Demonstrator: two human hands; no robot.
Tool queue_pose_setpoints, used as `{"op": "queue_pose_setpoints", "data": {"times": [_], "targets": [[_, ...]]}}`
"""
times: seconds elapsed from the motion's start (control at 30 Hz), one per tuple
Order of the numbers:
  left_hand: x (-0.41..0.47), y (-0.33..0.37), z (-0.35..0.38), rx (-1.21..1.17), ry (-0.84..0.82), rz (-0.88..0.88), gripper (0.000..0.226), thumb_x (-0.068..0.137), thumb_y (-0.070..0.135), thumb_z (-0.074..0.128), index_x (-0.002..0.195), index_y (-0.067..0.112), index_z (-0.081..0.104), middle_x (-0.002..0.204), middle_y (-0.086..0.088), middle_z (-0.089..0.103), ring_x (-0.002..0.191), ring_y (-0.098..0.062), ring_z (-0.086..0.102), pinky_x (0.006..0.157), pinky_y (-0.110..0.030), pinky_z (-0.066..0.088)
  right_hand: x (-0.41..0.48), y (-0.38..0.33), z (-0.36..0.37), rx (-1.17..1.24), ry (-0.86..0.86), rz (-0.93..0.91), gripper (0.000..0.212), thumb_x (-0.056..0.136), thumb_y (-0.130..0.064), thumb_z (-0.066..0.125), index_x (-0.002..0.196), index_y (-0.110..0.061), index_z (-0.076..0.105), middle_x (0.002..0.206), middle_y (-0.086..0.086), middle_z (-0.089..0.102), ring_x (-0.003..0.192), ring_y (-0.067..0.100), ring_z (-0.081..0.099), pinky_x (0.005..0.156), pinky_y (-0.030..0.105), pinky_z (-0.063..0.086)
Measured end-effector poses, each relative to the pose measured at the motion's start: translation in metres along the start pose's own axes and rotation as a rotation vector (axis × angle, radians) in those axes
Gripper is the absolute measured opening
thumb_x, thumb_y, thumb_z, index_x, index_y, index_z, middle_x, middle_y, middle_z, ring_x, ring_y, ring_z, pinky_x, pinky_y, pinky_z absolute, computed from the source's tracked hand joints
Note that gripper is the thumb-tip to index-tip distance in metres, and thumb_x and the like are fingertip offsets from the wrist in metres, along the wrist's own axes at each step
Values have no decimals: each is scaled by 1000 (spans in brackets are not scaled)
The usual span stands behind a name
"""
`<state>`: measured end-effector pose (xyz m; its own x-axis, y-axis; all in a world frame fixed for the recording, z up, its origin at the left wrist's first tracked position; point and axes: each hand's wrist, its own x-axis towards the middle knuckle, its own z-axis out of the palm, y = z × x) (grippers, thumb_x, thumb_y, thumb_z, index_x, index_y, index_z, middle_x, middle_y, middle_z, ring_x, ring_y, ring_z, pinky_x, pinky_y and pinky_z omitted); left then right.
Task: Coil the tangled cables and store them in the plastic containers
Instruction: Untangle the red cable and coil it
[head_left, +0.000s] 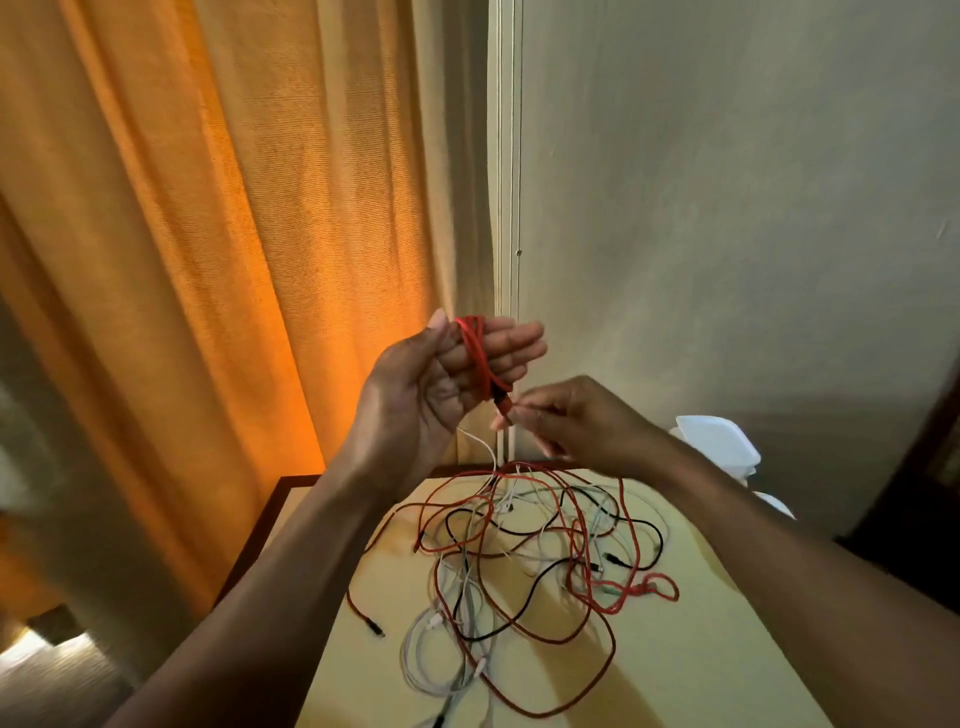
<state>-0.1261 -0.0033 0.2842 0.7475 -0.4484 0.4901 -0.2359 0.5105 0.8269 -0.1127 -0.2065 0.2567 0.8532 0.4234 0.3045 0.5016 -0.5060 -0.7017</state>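
head: red cable (476, 354) around left fingers (519, 332) (straight)

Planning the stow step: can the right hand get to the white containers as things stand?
Probably yes. The white containers sit at the far right of the table, just beyond the right hand, with nothing between. But it pinches the red cable, so it isn't free.

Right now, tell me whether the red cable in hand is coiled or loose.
Coiled: the red cable loops around the left hand, its end at the right hand.
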Motion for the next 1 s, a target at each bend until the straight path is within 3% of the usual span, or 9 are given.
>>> {"op": "queue_pose_setpoints", "data": {"times": [0.07, 0.13, 0.23, 0.3, 0.43, 0.57, 0.73, 0.87, 1.0], "targets": [[3, -6, -4, 49, 45, 17, 57, 111, 29, 18, 133, -10, 52, 134, -24, 65, 128, -37, 61, 109, -40, 50, -9, -1, 11, -87, 14, -1, 26, 102, -35, 55, 109, -23, 77, 65, -20, 63, 59, 0, 56, 61, 24, 46], [5, -13, -9, 115, 96, 1, 51, 112, 25, 24, 133, -12, 52, 132, -22, 67, 125, -36, 64, 106, -39, 52, -17, -2, 14, -247, 34, -21, 26, 103, -39, 54, 116, -27, 73, 85, -16, 73, 75, 3, 66, 71, 31, 54], [3, -22, -13, 296, 163, -82, 41, 112, 22, 33, 129, -8, 56, 127, -15, 71, 117, -30, 70, 101, -38, 55, -27, -9, 8, -481, -19, -31, 20, 104, -38, 52, 96, -29, 69, 80, -8, 67, 69, 8, 61, 69, 40, 52], [-1, -26, -13, 430, 154, -182, 45, 112, 29, 32, 128, -4, 59, 122, -10, 74, 113, -24, 72, 99, -34, 57, -33, -20, 1, -638, -70, -46, 24, 105, -38, 48, 85, -33, 60, 76, -8, 60, 68, 11, 56, 66, 39, 50], [-7, -28, -14, 646, 71, -365, 61, 108, 50, 24, 122, 7, 66, 111, -1, 78, 104, -13, 74, 88, -23, 57, -39, -47, -17, -916, -98, -140, 29, 105, -41, 44, 107, -30, 71, 95, -10, 67, 86, 12, 62, 71, 30, 50], [-10, -21, -8, 699, -68, -463, 73, 107, 54, 11, 102, 13, 71, 79, -2, 73, 81, -5, 72, 79, -26, 52, -29, -71, -43, -932, -81, -226, 22, 99, -43, 57, 113, -34, 71, 99, -17, 64, 84, 2, 51, 62, 13, 27], [-10, -14, -4, 587, -243, -444, 80, 108, 51, 8, 119, -7, 62, 109, -19, 76, 103, -39, 72, 101, -53, 49, 2, -69, -72, -680, 24, -260, 10, 86, -30, 78, 95, -27, 81, 84, -19, 66, 73, -4, 58, 67, 20, 41], [-14, -16, -3, 447, -311, -433, 80, 109, 50, 10, 118, -10, 62, 108, -29, 72, 99, -44, 70, 95, -47, 50, 20, -56, -80, -473, 165, -237, 14, 84, -23, 79, 98, -23, 82, 80, -25, 66, 77, -5, 64, 68, 6, 43], [-17, -16, 5, 155, -327, -341, 73, 105, 46, 16, 118, -11, 60, 106, -30, 71, 94, -38, 71, 87, -36, 53, 27, -30, -65, -312, 197, -117, 15, 87, -26, 76, 102, -28, 79, 74, -29, 69, 65, 4, 66, 64, 16, 51]]}}
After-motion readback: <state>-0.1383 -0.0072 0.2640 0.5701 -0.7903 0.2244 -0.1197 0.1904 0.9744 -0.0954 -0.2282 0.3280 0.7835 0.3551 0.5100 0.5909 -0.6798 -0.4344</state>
